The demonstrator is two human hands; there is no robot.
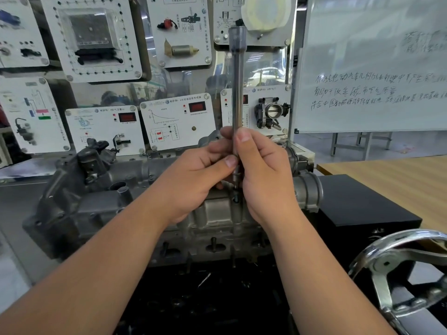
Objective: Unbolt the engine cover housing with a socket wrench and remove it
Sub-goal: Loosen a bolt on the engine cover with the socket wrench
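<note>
A grey cast engine cover housing (101,209) lies across the stand in front of me. A long steel socket extension bar (237,88) stands upright over a bolt hole (235,199) near the housing's middle. My right hand (263,170) grips the bar's lower part with thumb and fingers curled round it. Beside it, my left hand (193,180) pinches the same lower end, thumb against the shaft. The bar's tip and any bolt under it are hidden by my fingers.
A chrome handwheel (396,269) juts in at the lower right. A black box (362,204) sits right of the housing on a wooden table (387,175). Training display panels (174,122) stand behind the engine, with a whiteboard (372,68) at the right.
</note>
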